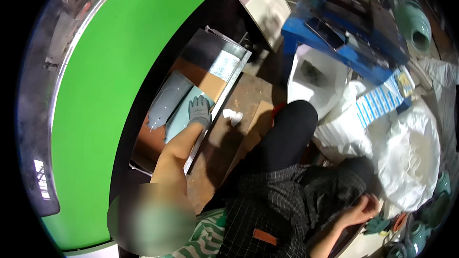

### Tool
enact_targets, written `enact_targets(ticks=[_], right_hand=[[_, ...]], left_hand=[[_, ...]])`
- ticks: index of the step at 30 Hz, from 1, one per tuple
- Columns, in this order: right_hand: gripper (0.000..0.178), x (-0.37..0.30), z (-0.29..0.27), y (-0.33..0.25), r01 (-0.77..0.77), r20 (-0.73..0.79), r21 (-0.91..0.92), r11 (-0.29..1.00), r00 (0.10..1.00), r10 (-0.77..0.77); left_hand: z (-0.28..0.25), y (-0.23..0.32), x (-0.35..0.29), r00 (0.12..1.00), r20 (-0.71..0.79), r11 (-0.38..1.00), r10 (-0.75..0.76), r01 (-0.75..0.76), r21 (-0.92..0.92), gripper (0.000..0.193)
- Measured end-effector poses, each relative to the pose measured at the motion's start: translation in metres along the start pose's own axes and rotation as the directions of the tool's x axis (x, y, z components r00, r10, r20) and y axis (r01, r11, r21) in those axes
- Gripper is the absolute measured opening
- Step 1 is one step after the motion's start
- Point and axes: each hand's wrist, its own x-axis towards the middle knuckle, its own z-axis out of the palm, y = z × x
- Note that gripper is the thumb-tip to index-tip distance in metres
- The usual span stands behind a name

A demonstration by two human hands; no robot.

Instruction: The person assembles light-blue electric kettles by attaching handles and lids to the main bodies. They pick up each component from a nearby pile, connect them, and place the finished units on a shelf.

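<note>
My left hand (pixel 199 109) wears a grey knit glove and lies flat, fingers spread, on a pale blue-green sheet (pixel 179 119). That sheet rests in a shallow metal-edged tray (pixel 233 72). A curved, glossy grey piece (pixel 170 96) lies beside it, partly over a brown surface. Beyond my fingers are a tan block (pixel 212 86) and a bright silvery patch (pixel 224 65). My bare right hand (pixel 364 208) is at the lower right near my thigh, its fingers loosely bent and apart. I see nothing held in it.
A bright green belt-like surface (pixel 110 67) curves along the left. Beside the tray is a brown board (pixel 250 91) with crumpled white paper (pixel 233 116). To the right stand a white-lined bin (pixel 330 67), a white plastic bag (pixel 406 162) and a blue bench (pixel 296 29) carrying a phone (pixel 325 33).
</note>
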Motion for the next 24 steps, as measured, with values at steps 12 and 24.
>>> enact_targets(ticks=[12, 24], right_hand=[[0.017, -0.044, 0.116, -0.106, -0.534, 0.841, 0.337, 0.775, 0.541, 0.007], [0.138, 0.045, 0.005, -0.109, -0.549, 0.529, 0.758, 0.352, 0.833, 0.160]], left_hand=[[-0.176, -0.029, -0.002, 0.734, 0.677, 0.953, -0.051, -0.167, 0.252, 0.043], [-0.295, 0.211, -0.036, 0.682, 0.392, -0.436, 0.618, 0.712, -0.551, 0.041]])
